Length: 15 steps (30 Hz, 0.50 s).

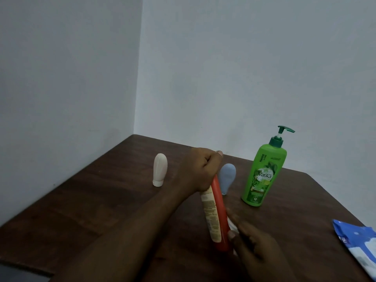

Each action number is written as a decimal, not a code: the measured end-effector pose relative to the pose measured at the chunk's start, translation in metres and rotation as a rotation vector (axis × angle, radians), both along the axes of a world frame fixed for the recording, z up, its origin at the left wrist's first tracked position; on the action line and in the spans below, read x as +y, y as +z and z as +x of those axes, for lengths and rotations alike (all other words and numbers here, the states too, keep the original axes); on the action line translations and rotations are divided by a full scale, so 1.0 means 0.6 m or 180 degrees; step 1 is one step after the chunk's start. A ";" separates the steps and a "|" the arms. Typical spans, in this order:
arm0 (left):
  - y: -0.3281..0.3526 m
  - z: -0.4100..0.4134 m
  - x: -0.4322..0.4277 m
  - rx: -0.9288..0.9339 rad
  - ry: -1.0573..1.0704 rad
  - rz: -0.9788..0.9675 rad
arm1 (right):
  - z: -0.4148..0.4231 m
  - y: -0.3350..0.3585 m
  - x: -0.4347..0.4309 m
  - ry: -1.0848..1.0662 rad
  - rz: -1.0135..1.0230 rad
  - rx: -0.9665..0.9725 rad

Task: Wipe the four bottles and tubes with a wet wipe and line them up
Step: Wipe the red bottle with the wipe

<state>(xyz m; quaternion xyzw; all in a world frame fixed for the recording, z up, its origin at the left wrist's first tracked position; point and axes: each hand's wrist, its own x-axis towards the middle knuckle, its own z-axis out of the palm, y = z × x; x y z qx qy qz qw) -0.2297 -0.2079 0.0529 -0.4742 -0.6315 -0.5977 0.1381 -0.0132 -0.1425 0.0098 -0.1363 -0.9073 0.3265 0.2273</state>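
Dark wood table (101, 200) fills the lower frame, set into a corner of two pale walls (223, 68). Green pump bottle (264, 176), "Vatika" on the label, stands upright at back right w/ its pump head pointing right. Orange bottle (216, 216) is held off the table, tilted, upper end away from the camera, cream label facing left. Left hand (203, 169) is clenched around its upper end, forearm crossing the frame from lower left. Right hand (254, 251) is closed at the lower end of the orange bottle; a bit of white, prob. the wet wipe (232, 223), shows between its fingers and the bottle, but motion blur makes that uncertain. Blue-and-white wipes pack (360, 245) lies at the right table edge, partly cut off by the frame. White tube (160, 169) stands cap-down at back left, well apart from the others. Blue tube (227, 178) stands cap-down just behind the orange bottle, between left hand and green bottle, partly hidden.
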 end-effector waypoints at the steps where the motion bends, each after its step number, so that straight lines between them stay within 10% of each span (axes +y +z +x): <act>1: -0.001 -0.002 0.000 -0.0023 0.0040 0.0022 | 0.003 0.002 0.002 -0.0032 -0.0038 0.0033; 15: -0.006 -0.006 0.001 -0.0197 0.0116 0.0139 | -0.058 0.086 -0.014 0.0140 -0.1143 0.0165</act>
